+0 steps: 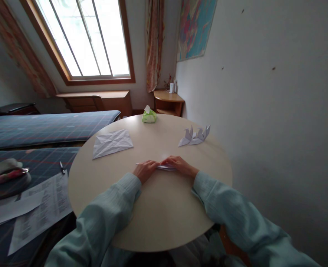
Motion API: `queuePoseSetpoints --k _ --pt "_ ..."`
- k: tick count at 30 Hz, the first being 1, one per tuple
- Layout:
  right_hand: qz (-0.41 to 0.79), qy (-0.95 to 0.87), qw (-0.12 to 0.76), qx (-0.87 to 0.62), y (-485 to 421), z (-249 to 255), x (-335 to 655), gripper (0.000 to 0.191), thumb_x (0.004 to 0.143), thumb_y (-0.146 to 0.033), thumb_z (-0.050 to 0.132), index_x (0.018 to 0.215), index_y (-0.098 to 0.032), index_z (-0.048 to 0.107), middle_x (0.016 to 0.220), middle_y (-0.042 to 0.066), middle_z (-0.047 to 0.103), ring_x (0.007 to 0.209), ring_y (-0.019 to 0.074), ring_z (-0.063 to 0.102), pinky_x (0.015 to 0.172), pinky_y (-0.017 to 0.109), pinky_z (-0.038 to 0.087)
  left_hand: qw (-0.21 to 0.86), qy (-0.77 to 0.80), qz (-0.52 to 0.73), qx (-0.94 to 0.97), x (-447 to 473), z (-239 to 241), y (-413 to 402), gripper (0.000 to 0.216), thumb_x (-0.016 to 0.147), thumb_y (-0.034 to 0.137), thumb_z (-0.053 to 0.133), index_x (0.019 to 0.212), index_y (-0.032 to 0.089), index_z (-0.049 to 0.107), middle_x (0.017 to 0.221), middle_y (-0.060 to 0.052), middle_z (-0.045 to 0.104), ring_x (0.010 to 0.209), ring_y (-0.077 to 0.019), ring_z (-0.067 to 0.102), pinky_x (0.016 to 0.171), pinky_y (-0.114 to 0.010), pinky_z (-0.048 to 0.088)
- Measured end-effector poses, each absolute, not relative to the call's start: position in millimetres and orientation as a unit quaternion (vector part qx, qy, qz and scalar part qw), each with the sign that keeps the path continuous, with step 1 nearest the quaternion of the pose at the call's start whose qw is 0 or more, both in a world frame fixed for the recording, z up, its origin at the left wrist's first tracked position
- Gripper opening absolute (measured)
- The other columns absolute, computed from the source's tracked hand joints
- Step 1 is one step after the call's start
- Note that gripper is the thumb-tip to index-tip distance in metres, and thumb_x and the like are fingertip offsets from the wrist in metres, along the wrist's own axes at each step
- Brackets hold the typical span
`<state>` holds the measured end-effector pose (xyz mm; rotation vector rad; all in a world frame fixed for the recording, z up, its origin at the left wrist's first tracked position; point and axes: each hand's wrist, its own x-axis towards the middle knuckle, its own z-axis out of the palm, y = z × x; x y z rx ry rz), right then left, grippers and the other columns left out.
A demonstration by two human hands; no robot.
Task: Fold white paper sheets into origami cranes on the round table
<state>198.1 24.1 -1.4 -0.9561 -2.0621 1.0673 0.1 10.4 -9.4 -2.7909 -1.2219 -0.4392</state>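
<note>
A folded piece of white paper (pixel 167 168) lies on the round table (pixel 164 211) under both my hands. My left hand (pixel 146 170) is on its left part, and a thin white point of it pokes out beyond that hand. My right hand (pixel 178 164) presses its upper edge, with the fingertips close to those of my left hand. The fingers of both hands are bent together on the paper and partly hide its shape. Farther back on the right stand folded white paper birds (pixel 195 136). A creased, flattened sheet of white paper (pixel 113 142) lies at the back left.
A green tissue pack (pixel 149 115) sits at the table's far edge. To the left are plaid-covered beds (pixel 49 126), with printed sheets (pixel 41 207) and a pen (pixel 62 168). A white wall (pixel 278 129) runs along the right. Behind stand a desk (pixel 114 95) and a corner shelf (pixel 168 97).
</note>
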Motion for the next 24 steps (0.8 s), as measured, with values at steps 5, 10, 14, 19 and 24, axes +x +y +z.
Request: queuePoseSetpoints --k 5,10,14,19,24 --pt "0.593 -0.608 0.402 -0.342 27 -6 198 0.062 0.075 -0.064 0.026 0.09 -0.016 0.062 0.099 0.008 0.062 0.093 0.0204 0.055 0.083 0.036 0.038 -0.021 -0.461 -0.226 -0.858 -3 -8 14 0.024 0.081 0.018 0.039 0.091 0.018 0.061 0.08 -0.004 0.064 0.075 -0.0135 0.056 0.068 -0.023 0.042" --pt "0.648 -0.557 0.434 -0.285 29 -6 191 0.052 0.071 -0.061 0.04 0.099 -0.02 0.057 0.105 0.008 0.059 0.093 0.019 0.055 0.083 0.035 0.039 -0.159 -0.54 -0.37 -0.739 -1 -3 17 0.029 0.078 0.032 0.042 0.074 0.012 0.064 0.053 0.002 0.053 0.052 -0.0085 0.046 0.05 -0.018 0.032" --pt "0.579 -0.614 0.406 -0.352 27 -5 183 0.034 0.06 -0.038 0.065 0.085 -0.015 0.06 0.076 0.004 0.063 0.07 0.0136 0.057 0.066 0.027 0.041 -0.316 -0.537 -0.425 -0.657 9 0 14 0.032 0.07 0.038 0.049 0.064 0.009 0.062 0.047 0.003 0.047 0.049 -0.0078 0.042 0.045 -0.018 0.028" --pt "0.528 -0.638 0.418 -0.374 27 -9 178 0.025 0.063 -0.037 0.062 0.069 -0.013 0.059 0.058 -0.001 0.056 0.054 0.0092 0.049 0.051 0.022 0.035 -0.532 -0.471 -0.436 -0.552 24 2 6 0.034 0.06 0.041 0.059 0.07 0.009 0.063 0.059 -0.001 0.059 0.054 -0.0101 0.05 0.051 -0.02 0.036" --pt "0.51 -0.617 0.443 -0.404 32 -17 172 0.021 0.065 -0.035 0.057 0.064 -0.014 0.054 0.054 -0.002 0.052 0.05 0.009 0.047 0.046 0.021 0.031 -0.615 -0.436 -0.438 -0.49 26 -1 7 0.045 0.055 0.05 0.062 0.074 0.01 0.063 0.063 -0.005 0.063 0.058 -0.0128 0.055 0.053 -0.022 0.04"
